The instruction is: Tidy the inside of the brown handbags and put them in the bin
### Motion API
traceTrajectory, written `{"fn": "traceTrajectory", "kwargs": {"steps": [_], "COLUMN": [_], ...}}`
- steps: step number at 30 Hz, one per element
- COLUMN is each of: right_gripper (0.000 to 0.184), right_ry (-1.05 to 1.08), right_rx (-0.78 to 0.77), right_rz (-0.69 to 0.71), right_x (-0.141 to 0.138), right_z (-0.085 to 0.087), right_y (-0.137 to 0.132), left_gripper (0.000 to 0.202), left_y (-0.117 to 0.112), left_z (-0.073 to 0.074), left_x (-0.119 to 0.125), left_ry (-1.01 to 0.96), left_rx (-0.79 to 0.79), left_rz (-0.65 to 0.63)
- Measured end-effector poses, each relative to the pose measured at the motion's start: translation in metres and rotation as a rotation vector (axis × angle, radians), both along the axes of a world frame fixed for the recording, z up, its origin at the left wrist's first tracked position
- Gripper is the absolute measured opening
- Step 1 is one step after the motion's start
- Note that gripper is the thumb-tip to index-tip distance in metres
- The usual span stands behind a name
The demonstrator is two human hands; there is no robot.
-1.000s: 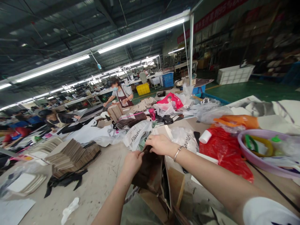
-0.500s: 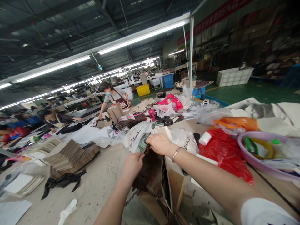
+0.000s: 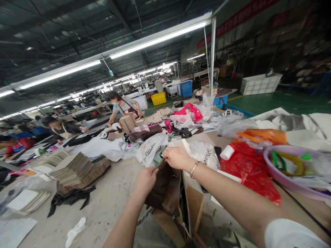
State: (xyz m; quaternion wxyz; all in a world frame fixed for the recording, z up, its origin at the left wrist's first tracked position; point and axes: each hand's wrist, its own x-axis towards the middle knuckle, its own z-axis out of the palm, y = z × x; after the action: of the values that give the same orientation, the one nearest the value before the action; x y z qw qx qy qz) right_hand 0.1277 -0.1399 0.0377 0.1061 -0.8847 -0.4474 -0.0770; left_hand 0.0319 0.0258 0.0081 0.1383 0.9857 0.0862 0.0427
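A dark brown paper bag (image 3: 165, 193) stands on the worktable (image 3: 111, 203) in front of me. My left hand (image 3: 146, 179) is closed in a pinch on the bag's left top edge. My right hand (image 3: 177, 157), with a silver bracelet at the wrist, is closed on the bag's far top edge. More brown folded bags or card pieces (image 3: 191, 210) lean against it on the right.
A fanned stack of brown flat bags (image 3: 77, 168) lies left, with black ribbon (image 3: 68, 199) in front. Plastic bags (image 3: 151, 146), a red bag (image 3: 248, 165) and a purple basin (image 3: 297, 172) crowd the right. Other people work at tables behind.
My hands keep their hold on the bag's top edge, shifting only slightly. The person in the apron behind has bent forward and moved left.
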Motion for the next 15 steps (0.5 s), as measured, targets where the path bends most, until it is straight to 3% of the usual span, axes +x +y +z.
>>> {"fn": "traceTrajectory", "kwargs": {"steps": [15], "right_gripper": [0.017], "right_ry": [0.050], "right_rx": [0.155], "right_rz": [-0.126], "right_x": [0.005], "right_z": [-0.013], "right_y": [0.011], "left_gripper": [0.031], "left_y": [0.002], "left_z": [-0.002], "left_x": [0.001], "left_ry": [-0.024], "left_rx": [0.067], "left_rz": [-0.059]}}
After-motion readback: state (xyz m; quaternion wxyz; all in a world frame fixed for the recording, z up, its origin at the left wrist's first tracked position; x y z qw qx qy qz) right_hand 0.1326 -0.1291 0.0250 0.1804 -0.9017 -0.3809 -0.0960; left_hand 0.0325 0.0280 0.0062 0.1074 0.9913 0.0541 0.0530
